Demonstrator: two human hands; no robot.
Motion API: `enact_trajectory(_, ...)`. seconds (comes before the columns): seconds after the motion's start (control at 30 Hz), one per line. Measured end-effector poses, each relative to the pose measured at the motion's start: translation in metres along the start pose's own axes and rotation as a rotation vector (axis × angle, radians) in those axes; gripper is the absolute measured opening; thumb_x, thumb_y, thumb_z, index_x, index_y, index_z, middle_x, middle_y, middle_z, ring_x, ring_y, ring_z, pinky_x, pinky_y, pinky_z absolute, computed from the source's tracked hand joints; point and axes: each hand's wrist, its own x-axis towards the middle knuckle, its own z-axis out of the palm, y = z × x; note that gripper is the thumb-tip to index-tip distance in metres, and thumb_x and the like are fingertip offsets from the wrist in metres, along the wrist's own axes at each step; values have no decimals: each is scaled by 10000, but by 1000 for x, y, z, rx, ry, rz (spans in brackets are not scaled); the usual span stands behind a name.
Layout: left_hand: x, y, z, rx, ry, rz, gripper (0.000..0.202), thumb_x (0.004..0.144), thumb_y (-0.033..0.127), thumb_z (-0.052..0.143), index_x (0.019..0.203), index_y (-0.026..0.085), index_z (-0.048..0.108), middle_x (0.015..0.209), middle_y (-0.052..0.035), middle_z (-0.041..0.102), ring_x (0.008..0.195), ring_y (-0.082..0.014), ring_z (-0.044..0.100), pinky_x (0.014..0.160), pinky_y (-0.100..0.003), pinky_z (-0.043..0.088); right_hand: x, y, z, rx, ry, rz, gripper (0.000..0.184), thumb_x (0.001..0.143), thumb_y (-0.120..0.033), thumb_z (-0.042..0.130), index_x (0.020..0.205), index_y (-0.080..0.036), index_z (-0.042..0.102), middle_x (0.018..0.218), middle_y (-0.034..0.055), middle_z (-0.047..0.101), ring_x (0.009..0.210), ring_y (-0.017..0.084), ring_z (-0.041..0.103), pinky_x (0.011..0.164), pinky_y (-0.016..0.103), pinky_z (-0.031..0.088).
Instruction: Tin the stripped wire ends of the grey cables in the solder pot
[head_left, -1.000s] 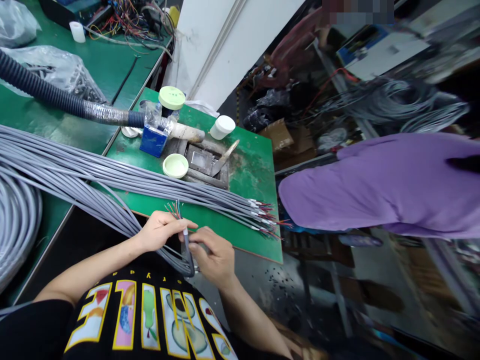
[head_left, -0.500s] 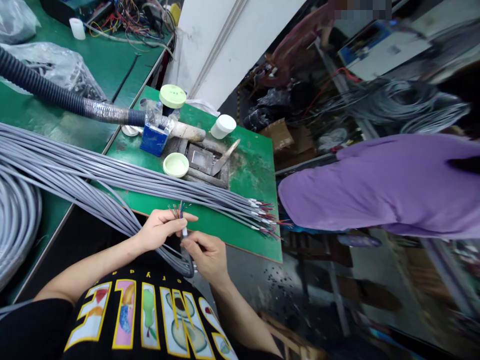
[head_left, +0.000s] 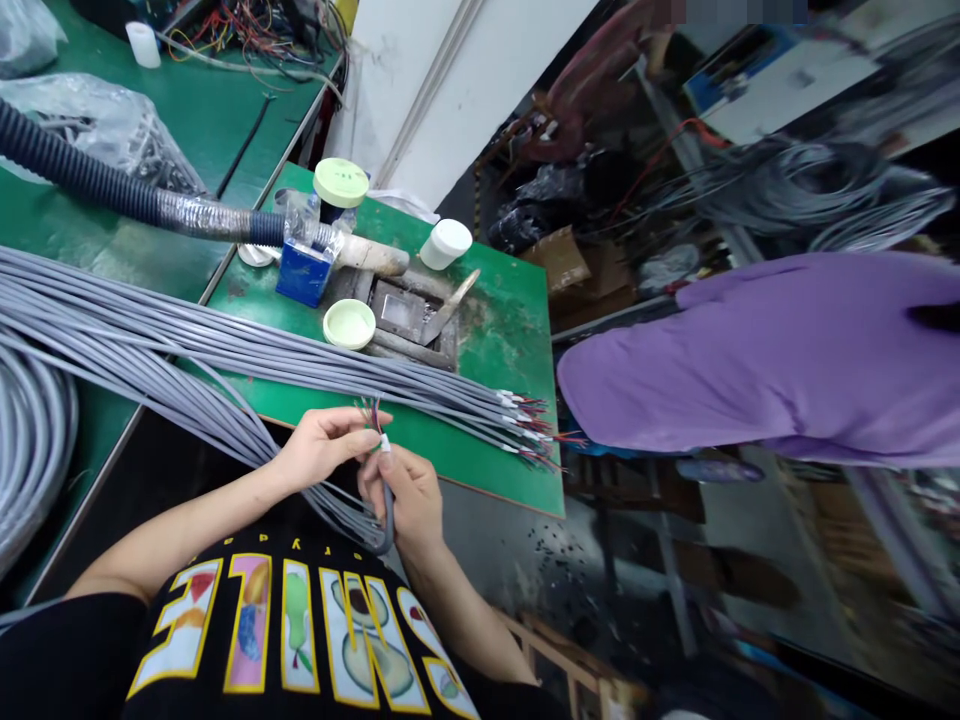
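Observation:
My left hand [head_left: 326, 445] pinches the fine coloured wires [head_left: 369, 412] that fan out from the end of a grey cable [head_left: 387, 505]. My right hand [head_left: 401, 495] is closed around that cable just below its white sleeve [head_left: 385, 442], and the two hands nearly touch. The cable loops down under my right hand and joins a long bundle of grey cables [head_left: 225, 350]. That bundle lies across a green workbench board [head_left: 487, 340], its stripped ends [head_left: 529, 425] showing coloured wires at the board's right edge.
A coil of grey cable [head_left: 34, 420] sits at far left. Further up the board are a blue box [head_left: 302, 273], pale tub lids, a scraper [head_left: 450, 307] and a metal block. A corrugated hose [head_left: 90, 180] crosses behind. A person in a purple shirt [head_left: 750, 360] stands at right.
My right hand has moved up toward my left hand and now closes on the cable just below the white sleeve. The cable end has shifted up and to the right.

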Motion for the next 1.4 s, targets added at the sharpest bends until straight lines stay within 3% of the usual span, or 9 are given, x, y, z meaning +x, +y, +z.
enact_trajectory(0.07, 2, 3, 0, -71, 74, 13, 352, 626, 380, 769, 846, 118, 686, 541, 48, 554, 463, -56, 447, 495, -195, 396, 0, -3, 0, -1, 43, 13, 395, 802, -528, 607, 587, -200, 556, 310, -80, 410, 283, 69, 288, 389, 242, 247)
enact_trajectory(0.17, 5, 8, 2, -134, 165, 42, 345, 560, 350, 814, 768, 123, 660, 524, 62, 539, 452, -40, 430, 475, -177, 370, 1, -4, 1, -9, 59, 36, 389, 784, -523, 626, 584, -197, 555, 307, -80, 410, 280, 65, 288, 378, 237, 224)
enact_trajectory(0.37, 9, 12, 6, -191, 249, 48, 365, 521, 392, 838, 629, 136, 602, 566, 28, 606, 493, -58, 504, 479, -178, 378, 3, 0, 2, 0, 67, 40, 390, 792, -508, 619, 581, -189, 544, 308, -80, 408, 283, 60, 309, 381, 225, 237)
enact_trajectory(0.7, 12, 7, 4, -210, 271, -38, 399, 536, 446, 825, 602, 136, 583, 474, 33, 573, 377, -23, 362, 386, -162, 249, 5, 0, 3, 58, 58, 58, 388, 786, -503, 633, 580, -185, 551, 301, -85, 402, 270, 52, 277, 386, 226, 219)
enact_trajectory(1.4, 12, 2, 1, -243, 285, -69, 379, 541, 415, 818, 566, 135, 563, 462, 32, 565, 379, -19, 354, 391, -162, 238, 7, 2, 3, 118, -4, 77, 385, 797, -504, 619, 587, -186, 564, 296, -83, 403, 267, 59, 279, 382, 230, 232)
